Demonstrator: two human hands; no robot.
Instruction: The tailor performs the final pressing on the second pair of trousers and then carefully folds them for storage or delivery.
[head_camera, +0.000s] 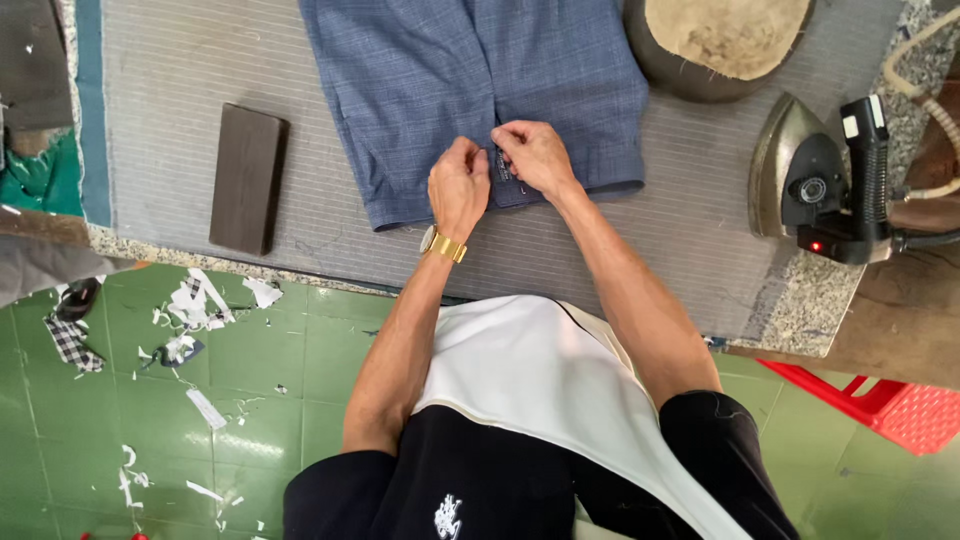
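Two hands, left hand (458, 187), right hand (535, 155), pinching blue garment (470, 90)

A small dark label (502, 166) sits at the near hem of the blue checked garment (470, 90), close to the front edge of the grey padded table (180, 80), pinched between the left hand (458, 188) and the right hand (535, 157). It looks like a narrow upright rectangle with pale marks, mostly hidden by the fingers. I see no packages, signs or screens.
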